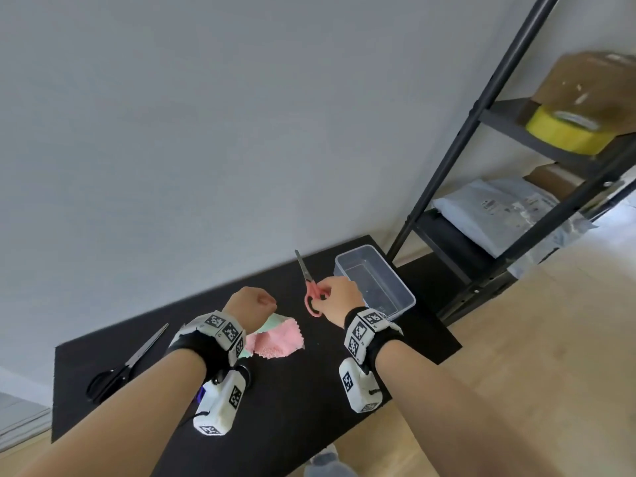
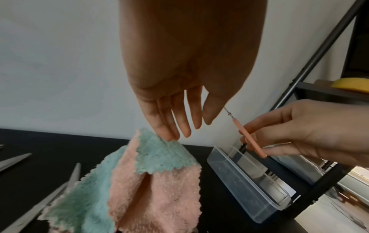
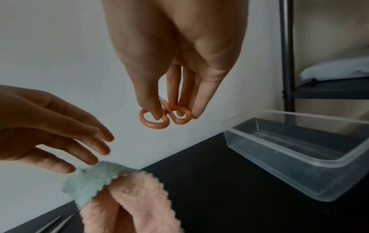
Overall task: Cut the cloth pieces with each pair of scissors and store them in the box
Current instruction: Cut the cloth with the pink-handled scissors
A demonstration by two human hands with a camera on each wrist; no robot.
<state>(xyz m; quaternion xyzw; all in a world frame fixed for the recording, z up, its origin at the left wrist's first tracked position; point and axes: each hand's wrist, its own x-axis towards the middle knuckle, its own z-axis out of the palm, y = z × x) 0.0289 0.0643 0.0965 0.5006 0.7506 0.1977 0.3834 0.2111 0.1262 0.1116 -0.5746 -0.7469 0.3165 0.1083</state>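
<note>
My left hand point(image 1: 253, 304) hangs fingers-down over a pink and teal cloth point(image 1: 278, 340) on the black table. Its fingertips point(image 2: 168, 137) pinch the teal corner, and the cloth point(image 2: 151, 181) rises into a tent under them. The thumb stays apart from the cloth. My right hand point(image 1: 339, 297) holds pink-handled scissors point(image 1: 311, 287) by the loops point(image 3: 153, 120), blades closed and pointing up toward the wall. It hovers between the cloth and an empty clear plastic box point(image 1: 411, 299), which stands at the table's far right corner point(image 3: 299, 159).
Black-handled scissors point(image 1: 127, 363) lie on the table's left side; their steel blades point(image 2: 40, 203) reach close to the cloth. A black metal shelf rack point(image 1: 481, 166) with boxes and bags stands right of the table. The white wall runs along the far edge.
</note>
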